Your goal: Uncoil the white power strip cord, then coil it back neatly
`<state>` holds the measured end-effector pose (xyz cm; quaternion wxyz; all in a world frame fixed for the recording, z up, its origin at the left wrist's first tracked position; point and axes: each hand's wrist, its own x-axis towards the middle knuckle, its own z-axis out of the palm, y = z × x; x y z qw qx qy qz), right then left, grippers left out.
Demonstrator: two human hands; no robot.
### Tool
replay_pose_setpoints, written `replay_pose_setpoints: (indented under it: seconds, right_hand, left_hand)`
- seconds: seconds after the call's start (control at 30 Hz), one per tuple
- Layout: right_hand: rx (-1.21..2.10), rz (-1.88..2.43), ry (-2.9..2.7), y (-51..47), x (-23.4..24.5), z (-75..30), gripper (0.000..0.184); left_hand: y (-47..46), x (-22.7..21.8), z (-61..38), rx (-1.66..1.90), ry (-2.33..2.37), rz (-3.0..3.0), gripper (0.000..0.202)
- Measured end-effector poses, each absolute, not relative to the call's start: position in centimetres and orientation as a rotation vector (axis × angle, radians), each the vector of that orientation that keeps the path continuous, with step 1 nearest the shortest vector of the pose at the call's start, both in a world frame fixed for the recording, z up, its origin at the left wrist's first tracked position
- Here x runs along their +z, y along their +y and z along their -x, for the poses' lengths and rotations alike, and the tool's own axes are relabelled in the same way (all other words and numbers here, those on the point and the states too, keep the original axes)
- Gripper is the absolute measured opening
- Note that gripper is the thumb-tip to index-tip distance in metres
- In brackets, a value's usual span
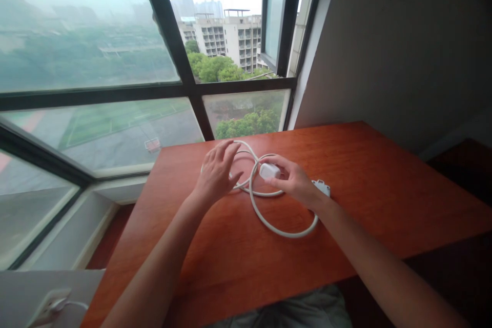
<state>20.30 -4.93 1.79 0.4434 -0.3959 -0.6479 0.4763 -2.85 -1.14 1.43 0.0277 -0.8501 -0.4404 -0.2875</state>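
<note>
While white block is pinched between thumb and fingers of right hand in head view, pale cable is seen looped on reddish wooden table around it. Left hand poised at left loops, fingers loosely bent, thumb spread wide; whether cable is touched cannot be told. White strip, partly hidden by right hand, seen on table. Window seen beyond table's far edge.

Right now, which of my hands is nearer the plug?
Right. Your right hand holds the plug; your left hand is open, apart from it, to its left by the cable.
</note>
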Motion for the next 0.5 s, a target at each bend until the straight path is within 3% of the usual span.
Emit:
replay_pose_setpoints:
  seconds: [0.37,0.5]
  right_hand:
    - [1.113,0.951,-1.865,-6.8,-1.2,-18.6,0.042]
    - [1.026,0.991,-1.820,-8.3,-1.1,-17.9,0.059]
  left_hand:
    - [-2.8,-1.2,1.3,-0.587,-1.035,2.955,0.048]
    - [-2.6,-1.6,1.6,-0.641,-1.115,3.089,0.020]
